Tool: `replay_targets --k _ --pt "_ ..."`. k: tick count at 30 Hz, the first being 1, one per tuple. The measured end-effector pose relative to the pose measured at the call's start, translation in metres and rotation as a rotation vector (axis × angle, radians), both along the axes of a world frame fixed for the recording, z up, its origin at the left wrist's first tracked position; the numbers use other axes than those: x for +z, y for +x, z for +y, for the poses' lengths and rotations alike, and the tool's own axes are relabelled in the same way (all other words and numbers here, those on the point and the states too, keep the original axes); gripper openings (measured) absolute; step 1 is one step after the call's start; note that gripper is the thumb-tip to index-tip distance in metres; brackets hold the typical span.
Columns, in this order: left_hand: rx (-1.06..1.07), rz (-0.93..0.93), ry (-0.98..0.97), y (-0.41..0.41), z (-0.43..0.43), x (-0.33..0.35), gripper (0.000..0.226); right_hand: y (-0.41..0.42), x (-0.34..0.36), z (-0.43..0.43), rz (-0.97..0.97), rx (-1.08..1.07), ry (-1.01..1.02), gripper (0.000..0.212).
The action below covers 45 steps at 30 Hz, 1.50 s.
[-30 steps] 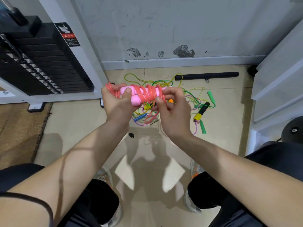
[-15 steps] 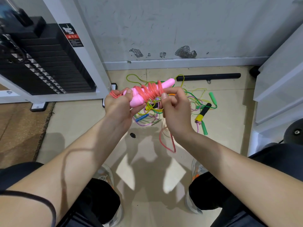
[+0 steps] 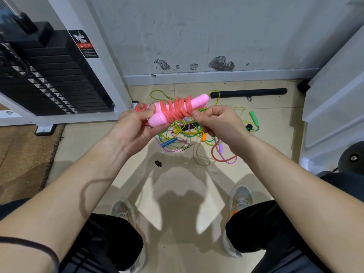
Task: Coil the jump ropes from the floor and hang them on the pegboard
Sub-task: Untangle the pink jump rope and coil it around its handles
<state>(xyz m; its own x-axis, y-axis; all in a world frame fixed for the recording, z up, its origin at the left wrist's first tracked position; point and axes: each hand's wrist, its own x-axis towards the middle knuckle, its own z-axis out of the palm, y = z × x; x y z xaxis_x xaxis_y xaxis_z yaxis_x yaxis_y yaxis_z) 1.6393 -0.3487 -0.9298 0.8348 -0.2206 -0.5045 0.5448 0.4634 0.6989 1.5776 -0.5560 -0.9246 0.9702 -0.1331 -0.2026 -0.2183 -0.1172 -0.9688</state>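
Head view shows the pink jump rope (image 3: 178,111) nearly bundled: its two pale pink handles lie side by side, tilted up toward the far right, and the coral cord is wound around their middle in a stack of tight turns. You have it raised in front of you, above the floor pile. Your left hand (image 3: 134,127) is clasped around the near, lower ends of the handles, thumb pressed on top, with a small loop of cord poking out behind the knuckles. Your right hand (image 3: 218,123) pinches the cord right at the last turn, on the right side of the wrap; below that hand a loose coral length (image 3: 222,157) hangs down in a curve, which looks like the unwound tail of the same rope, though where it joins is hidden by your hand. So, by my reading, this first rope still needs its tail wrapped and tucked, and then hanging; no pegboard shows. On the tiled floor, the tangle of other jump ropes (image 3: 187,133), green, yellow, purple and blue, still lies uncoiled beneath the bundle, in front of the black bar (image 3: 248,93) by the wall.
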Motion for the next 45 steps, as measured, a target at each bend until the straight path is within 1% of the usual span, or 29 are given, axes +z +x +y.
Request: replay_targets --k 2,3,5,7,10,11,12,14,16,19,21,23,25,28,31,33,34,36,40,42,45 --pt "-0.024 0.011 0.035 -0.001 0.001 0.003 0.021 0.001 0.000 -0.005 -0.014 -0.006 0.005 0.030" --pt "-0.035 0.025 0.038 -0.001 0.001 0.004 0.018 0.001 0.001 -0.008 -0.027 0.003 -0.026 0.031" --pt "-0.060 0.043 0.064 -0.004 0.000 0.005 0.014 0.002 0.004 -0.013 -0.083 0.056 -0.154 0.036" --pt "-0.092 0.046 0.106 -0.006 -0.001 0.007 0.019 0.003 0.007 -0.018 -0.132 0.125 -0.262 0.035" --pt "-0.142 0.037 0.128 -0.005 0.001 0.008 0.025 0.004 0.013 -0.024 -0.160 0.222 -0.365 0.031" --pt "-0.153 0.032 0.138 -0.005 0.002 0.008 0.026 0.004 0.016 -0.025 -0.175 0.249 -0.427 0.030" --pt "-0.160 0.025 0.156 -0.005 0.003 0.008 0.027 0.004 0.018 -0.025 -0.198 0.272 -0.531 0.030" --pt "-0.173 0.007 0.211 -0.005 0.004 0.006 0.026 0.002 0.021 -0.025 -0.252 0.315 -0.816 0.029" --pt "-0.188 -0.008 0.270 -0.007 0.004 0.003 0.024 -0.001 0.024 -0.024 -0.317 0.367 -1.022 0.030" --pt "-0.204 -0.008 0.339 -0.009 0.004 0.000 0.018 -0.004 0.027 -0.021 -0.330 0.481 -1.183 0.031" --pt "-0.195 -0.016 0.379 -0.010 0.005 -0.003 0.025 -0.006 0.027 -0.019 -0.320 0.547 -1.297 0.031" --pt "-0.188 -0.014 0.403 -0.011 0.006 -0.005 0.028 -0.007 0.025 -0.017 -0.309 0.582 -1.340 0.032" --pt "-0.187 0.029 0.394 -0.011 0.009 -0.005 0.028 -0.006 0.023 -0.017 -0.351 0.584 -1.292 0.032" --pt "-0.229 0.093 0.352 -0.007 0.017 0.000 0.024 -0.004 0.025 -0.019 -0.458 0.567 -1.120 0.033" --pt "-0.368 0.138 0.259 -0.004 0.025 0.006 0.016 -0.007 0.033 -0.018 -0.409 0.597 -0.826 0.030" --pt "-0.478 0.144 0.206 -0.006 0.027 0.008 0.011 -0.012 0.040 -0.014 -0.354 0.620 -0.593 0.020" --pt "-0.526 0.140 0.186 -0.007 0.028 0.009 0.012 -0.014 0.043 -0.012 -0.338 0.628 -0.487 0.014" --pt "-0.571 0.124 0.148 -0.009 0.027 0.007 0.012 -0.017 0.046 -0.010 -0.323 0.650 -0.335 0.010" --pt "-0.572 0.098 0.101 -0.012 0.024 0.004 0.012 -0.019 0.049 -0.009 -0.279 0.685 -0.160 0.015" --pt "-0.569 0.080 0.096 -0.012 0.024 0.005 0.014 -0.019 0.051 -0.011 -0.259 0.694 -0.115 0.015" --pt "-0.572 0.059 0.033 -0.016 0.021 0.003 0.019 -0.017 0.049 -0.013 -0.194 0.722 -0.039 0.021"
